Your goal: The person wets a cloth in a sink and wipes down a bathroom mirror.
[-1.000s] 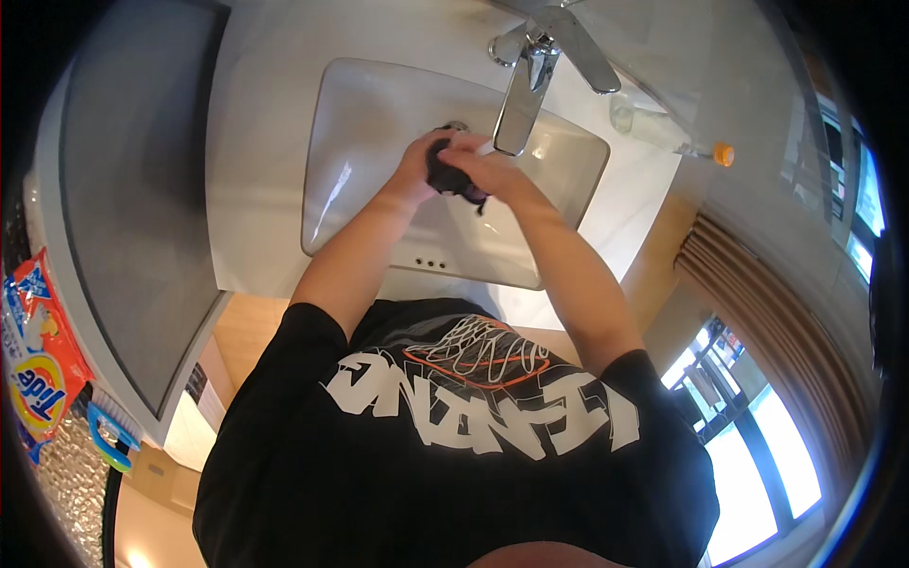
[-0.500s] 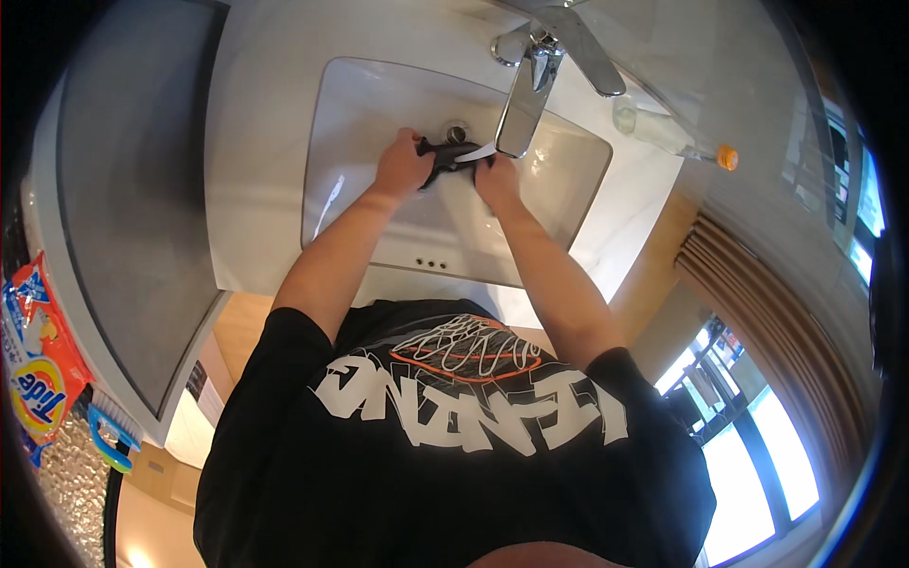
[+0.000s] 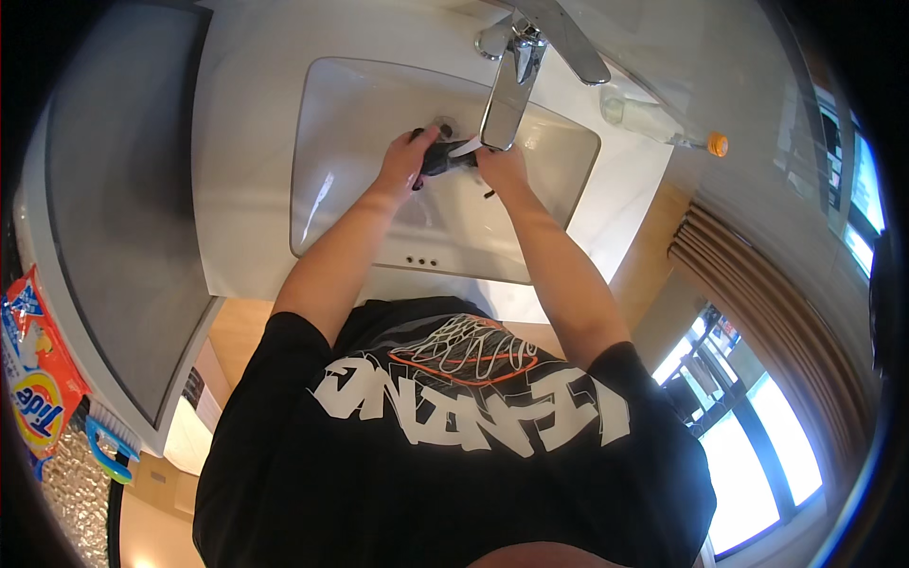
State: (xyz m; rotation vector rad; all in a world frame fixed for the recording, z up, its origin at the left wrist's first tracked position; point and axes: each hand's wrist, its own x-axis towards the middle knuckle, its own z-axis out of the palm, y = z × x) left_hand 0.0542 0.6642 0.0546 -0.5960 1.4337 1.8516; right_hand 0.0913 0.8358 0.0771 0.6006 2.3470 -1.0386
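Observation:
A small piece of black cloth (image 3: 438, 160) is stretched between my two hands in the white sink (image 3: 355, 104). My left hand (image 3: 402, 165) is closed round its left end, and my right hand (image 3: 503, 168) grips the right end. Between them, a stream of water (image 3: 465, 149) from the chrome faucet (image 3: 512, 98) runs onto the cloth. A dark bit of it pokes out below my right hand. Just beyond the cloth lies the drain (image 3: 445, 128). What kind of garment or rag it is, I cannot make out.
On the counter's right side lies a clear bottle with an orange cap (image 3: 717, 144). A grey-topped surface (image 3: 128, 189) stands to the left. Beyond it are an orange detergent bag (image 3: 43, 355) and a blue-green scrub brush (image 3: 106, 449). A brown curtain (image 3: 767, 312) hangs at the right.
The view has shifted slightly, so the sink and faucet sit further left. My hands have moved a little closer together, bunching the cloth; water still runs onto it.

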